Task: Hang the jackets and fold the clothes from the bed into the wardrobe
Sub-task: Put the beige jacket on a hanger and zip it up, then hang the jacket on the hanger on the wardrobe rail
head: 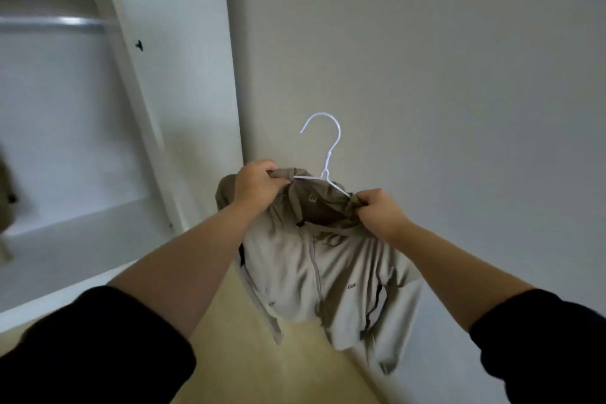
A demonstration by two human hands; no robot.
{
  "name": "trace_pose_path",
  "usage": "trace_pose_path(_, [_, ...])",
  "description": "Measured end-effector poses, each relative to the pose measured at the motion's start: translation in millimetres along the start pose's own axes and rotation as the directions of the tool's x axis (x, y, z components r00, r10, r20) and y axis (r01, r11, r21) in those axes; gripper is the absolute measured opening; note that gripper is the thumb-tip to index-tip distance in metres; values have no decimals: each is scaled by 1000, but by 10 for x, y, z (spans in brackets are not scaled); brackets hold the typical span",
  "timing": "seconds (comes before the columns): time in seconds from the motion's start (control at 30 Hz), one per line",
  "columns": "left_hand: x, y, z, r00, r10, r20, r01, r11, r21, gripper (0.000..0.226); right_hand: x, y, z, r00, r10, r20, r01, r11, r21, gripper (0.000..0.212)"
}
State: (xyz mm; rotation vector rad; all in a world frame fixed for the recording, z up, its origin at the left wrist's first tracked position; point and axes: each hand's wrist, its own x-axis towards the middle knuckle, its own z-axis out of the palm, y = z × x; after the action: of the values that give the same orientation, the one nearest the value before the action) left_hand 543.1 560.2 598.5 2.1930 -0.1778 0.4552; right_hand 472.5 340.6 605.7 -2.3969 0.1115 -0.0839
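Observation:
A beige zip jacket (314, 269) hangs in front of me on a white wire hanger (323, 147), whose hook points up and curls to the left. My left hand (255, 185) grips the jacket's left shoulder at the hanger's end. My right hand (380, 210) grips the right shoulder where the hanger's other arm goes into the cloth. The collar gapes open between my hands. The sleeves and hem dangle above the floor.
The open white wardrobe (82, 141) stands to the left, with a metal rail (55, 23) near its top and a white door edge (137, 102) leaning across it. Another beige garment (6, 207) shows at the far left edge. A plain wall is behind the jacket, pale wooden floor (262, 371) below.

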Motion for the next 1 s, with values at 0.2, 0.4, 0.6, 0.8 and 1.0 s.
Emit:
trace_pose_path(0.2, [429, 307, -1466, 988, -120, 93, 102, 979, 175, 49, -82, -1567, -88, 965, 67, 252, -188, 847, 497, 19])
trace_pose_path(0.4, [391, 23, -2850, 921, -307, 238, 271, 947, 172, 19, -17, -2712, 403, 931, 62, 360, -267, 788, 554, 25])
trace_pose_path(0.6, [190, -421, -3856, 796, -458, 396, 442, 887, 136, 20, 113, -3676, 1222, 901, 29, 432, -326, 701, 634, 18])
trace_pose_path(0.8, [189, -981, -4407, 630, -538, 560, 446, 841, 306, 47, 271, -4509, 2053, 827, -34, 562, -382, 699, 605, 21])
trace_pose_path(1.0, [484, -1904, -4698, 761, -554, 338, 425, 819, 385, 35, 713, -5143, 2966, 781, -137, 610, -350, 712, 608, 21])
